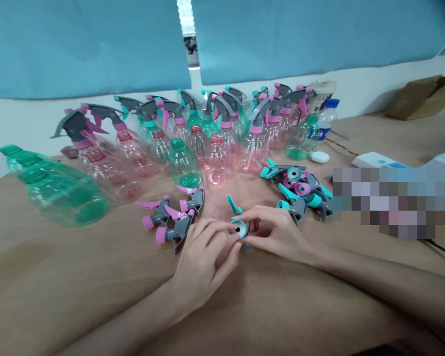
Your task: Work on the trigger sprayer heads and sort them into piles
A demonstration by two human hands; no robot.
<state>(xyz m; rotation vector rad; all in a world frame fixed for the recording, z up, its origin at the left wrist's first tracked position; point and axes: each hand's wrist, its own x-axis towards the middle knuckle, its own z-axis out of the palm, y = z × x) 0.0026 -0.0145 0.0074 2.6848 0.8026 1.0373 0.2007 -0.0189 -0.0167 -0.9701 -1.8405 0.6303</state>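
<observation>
Both of my hands meet on a grey and teal spray trigger head point(241, 226), whose round collar opening faces me with a white inside and a dark hole. My right hand point(278, 232) pinches the collar from the right side. The fingers of my left hand point(207, 249) are closed at the collar's left rim and opening; whether they hold a small part there is hidden. Left of my hands lie three pink and grey trigger heads point(178, 230). A pile of teal and pink trigger heads point(298, 188) lies just beyond my right hand.
Several pink and green spray bottles point(226, 143), some with trigger heads on, stand along the back. A green bottle without a head point(185, 165) stands in front. Blurred green bottles point(59, 188) are at left. A blue-capped bottle point(328, 118) and cardboard box point(422, 96) are at right.
</observation>
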